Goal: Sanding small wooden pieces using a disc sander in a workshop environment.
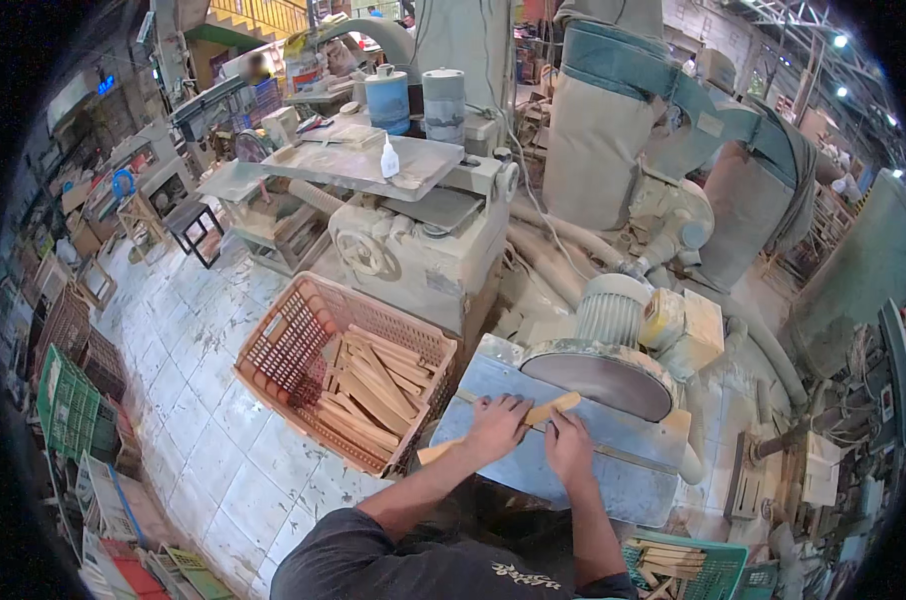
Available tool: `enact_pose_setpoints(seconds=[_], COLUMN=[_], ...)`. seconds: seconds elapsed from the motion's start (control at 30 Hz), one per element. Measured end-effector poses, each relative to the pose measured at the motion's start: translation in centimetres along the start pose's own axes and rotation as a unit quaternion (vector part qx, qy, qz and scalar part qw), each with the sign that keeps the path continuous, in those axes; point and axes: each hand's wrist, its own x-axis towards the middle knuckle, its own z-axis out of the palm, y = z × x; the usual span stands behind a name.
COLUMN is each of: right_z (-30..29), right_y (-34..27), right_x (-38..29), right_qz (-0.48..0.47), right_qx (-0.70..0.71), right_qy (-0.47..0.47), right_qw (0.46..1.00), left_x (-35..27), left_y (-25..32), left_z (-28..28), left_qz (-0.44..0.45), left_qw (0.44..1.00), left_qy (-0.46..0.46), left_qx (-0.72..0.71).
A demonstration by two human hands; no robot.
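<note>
A long wooden strip (550, 409) lies slantwise over the metal table of a disc sander, its rounded end near the disc. My left hand (501, 424) grips it around the middle, and its other end (439, 450) shows beyond my left forearm. Close to the rounded end, the fingers of my right hand (569, 442) hold the same strip. The sanding disc (603, 379) stands upright behind the blue-grey sander table (625, 480). A small gap seems to lie between strip and disc. Whether the disc spins cannot be told.
Left of the sander, a reddish plastic crate (273, 390) holds several wooden strips (378, 382). A green crate (730, 559) with wood pieces stands at my lower right. Behind are the sander's motor (614, 307), a dusty machine (423, 262) bearing a white bottle (390, 159), and hoses (768, 352).
</note>
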Motion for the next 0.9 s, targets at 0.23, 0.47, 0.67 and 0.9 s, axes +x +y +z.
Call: enact_pose_setpoints(seconds=[0.23,0.47,0.67,0.9], right_z=[-3.3,-8.1,-5.3,-3.9], right_y=[-1.1,-2.6,-2.7,0.4], right_x=[-3.0,-7.3,-8.2,-7.8], right_qz=[-0.087,0.129,0.067,0.161], right_qx=[0.041,0.159,0.239,0.361], right_qy=[-0.094,-0.260,-0.251,-0.086], right_qw=[0.991,0.944,0.936,0.914], left_x=[-3.6,-4.5,-4.5,-4.3], left_y=[0.1,2.3,3.1,4.1], left_z=[-0.3,-3.0,-1.5,-1.6], left_qz=[0.138,-0.021,-0.031,-0.109], left_qw=[0.984,0.997,0.993,0.924], left_qy=[-0.102,0.004,-0.079,-0.120], left_qx=[-0.043,-0.076,-0.083,-0.345])
